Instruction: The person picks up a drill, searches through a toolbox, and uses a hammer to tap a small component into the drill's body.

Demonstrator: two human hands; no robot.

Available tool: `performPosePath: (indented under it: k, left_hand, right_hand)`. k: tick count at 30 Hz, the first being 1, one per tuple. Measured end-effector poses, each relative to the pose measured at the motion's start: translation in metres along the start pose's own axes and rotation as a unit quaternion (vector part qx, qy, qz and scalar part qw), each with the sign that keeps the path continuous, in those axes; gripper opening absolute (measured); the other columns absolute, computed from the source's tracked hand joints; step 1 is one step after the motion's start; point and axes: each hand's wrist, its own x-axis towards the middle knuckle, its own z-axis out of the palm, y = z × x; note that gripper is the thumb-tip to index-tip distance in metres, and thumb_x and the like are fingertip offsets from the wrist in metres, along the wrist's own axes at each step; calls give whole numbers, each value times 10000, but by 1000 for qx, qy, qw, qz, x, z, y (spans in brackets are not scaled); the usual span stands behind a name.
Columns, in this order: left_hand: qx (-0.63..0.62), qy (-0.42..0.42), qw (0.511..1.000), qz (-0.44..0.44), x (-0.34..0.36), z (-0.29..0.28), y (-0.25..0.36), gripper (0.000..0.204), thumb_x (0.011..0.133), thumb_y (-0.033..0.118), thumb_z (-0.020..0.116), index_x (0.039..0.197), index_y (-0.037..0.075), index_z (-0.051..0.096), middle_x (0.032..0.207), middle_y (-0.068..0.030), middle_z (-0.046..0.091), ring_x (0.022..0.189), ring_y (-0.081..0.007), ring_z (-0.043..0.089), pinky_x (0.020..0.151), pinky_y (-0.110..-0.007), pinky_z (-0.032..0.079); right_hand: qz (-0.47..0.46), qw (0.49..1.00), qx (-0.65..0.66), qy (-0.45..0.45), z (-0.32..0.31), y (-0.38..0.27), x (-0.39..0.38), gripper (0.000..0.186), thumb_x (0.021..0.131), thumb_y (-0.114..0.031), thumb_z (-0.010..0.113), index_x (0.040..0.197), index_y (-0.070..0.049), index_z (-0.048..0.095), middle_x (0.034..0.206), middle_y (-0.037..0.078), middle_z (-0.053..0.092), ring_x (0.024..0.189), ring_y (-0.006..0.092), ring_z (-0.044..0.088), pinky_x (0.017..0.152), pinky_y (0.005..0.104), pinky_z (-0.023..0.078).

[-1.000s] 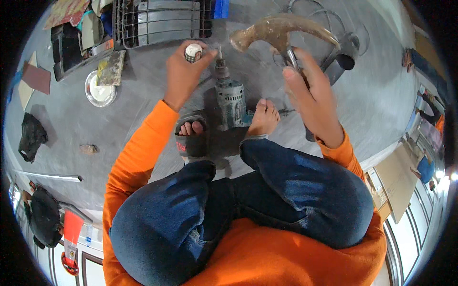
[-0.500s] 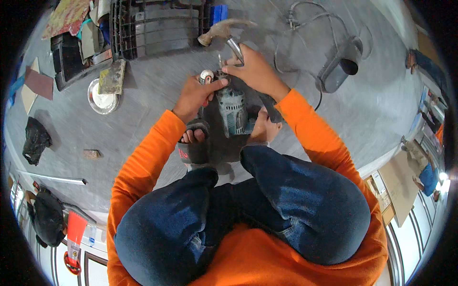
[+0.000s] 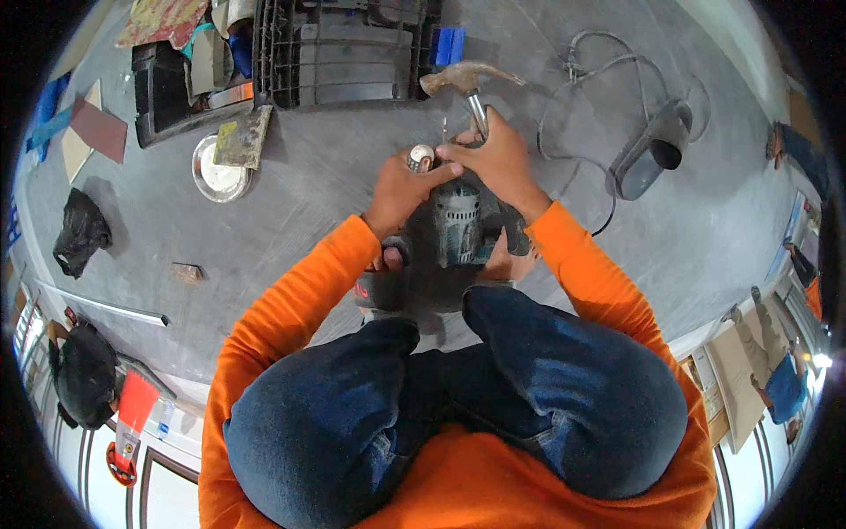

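Observation:
A grey-green power drill [image 3: 458, 220] stands on its end between my feet, with a thin bit [image 3: 445, 130] pointing up from its top. My right hand [image 3: 500, 163] is closed round a claw hammer [image 3: 469, 78], whose worn head sticks out beyond my fingers. With its thumb stretched over the drill's top, my left hand [image 3: 401, 189] is closed on a small tool with a round, pale metal end [image 3: 421, 157]. The rest of that tool is hidden in my palm. Both hands meet at the drill's upper end and cover it.
A black slatted crate [image 3: 352, 66] lies ahead, beside a black bin of scraps [image 3: 163, 97]. To the left are a white dish [image 3: 211, 181], a black plastic bag [image 3: 81, 231] and a small block [image 3: 186, 272]. A dark cylindrical device with a cord [image 3: 650, 150] lies right. Another person [image 3: 782, 388] is far right.
The whole view has shifted, so the floor things appear farther right. My right fingers have come closer to my left thumb at the drill's top. Both hands keep their hold.

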Motion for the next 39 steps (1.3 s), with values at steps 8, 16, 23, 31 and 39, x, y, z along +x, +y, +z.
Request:
performPosePath:
  k: [8, 16, 23, 31, 39]
  left_hand:
    - [-45, -1, 998, -47, -5, -2, -3, 326, 800, 327, 852, 798, 82, 636, 630, 29, 560, 512, -71, 484, 449, -259, 356]
    - [-17, -17, 998, -51, 0, -9, 1, 356, 784, 331, 868, 754, 92, 606, 605, 30, 534, 499, -67, 467, 444, -241, 342]
    - [-21, 12, 1000, -5, -7, 3, 5, 329, 793, 292, 857, 779, 47, 638, 646, 9, 573, 564, -79, 496, 498, -266, 388]
    - [20, 70, 995, 67, 0, 4, -12, 363, 750, 295, 881, 828, 13, 666, 715, 1, 620, 634, -92, 530, 554, -283, 432]
    - [-78, -98, 989, -83, 6, -19, -3, 266, 832, 266, 826, 846, 123, 602, 631, 63, 515, 515, -47, 453, 466, -242, 358]
  right_hand:
    - [-4, 997, 68, -27, 5, 6, 1, 432, 799, -241, 824, 1029, -6, 544, 955, 156, 739, 883, 294, 731, 775, 395, 550]
    - [33, 989, 131, -62, 1, 9, -1, 382, 858, -187, 778, 1053, 18, 522, 954, 164, 736, 914, 258, 726, 781, 376, 548]
    - [41, 991, 116, -50, 7, 9, -8, 341, 877, -207, 759, 1024, 23, 554, 923, 155, 728, 849, 251, 715, 745, 388, 540]
    - [139, 966, 203, -73, 5, 6, -15, 386, 865, -253, 780, 1001, 23, 547, 863, 119, 691, 767, 216, 678, 688, 381, 528]
    - [50, 978, 191, -69, 15, 12, -3, 356, 873, -197, 787, 1030, -46, 505, 816, -1, 569, 588, 48, 503, 460, 236, 396]
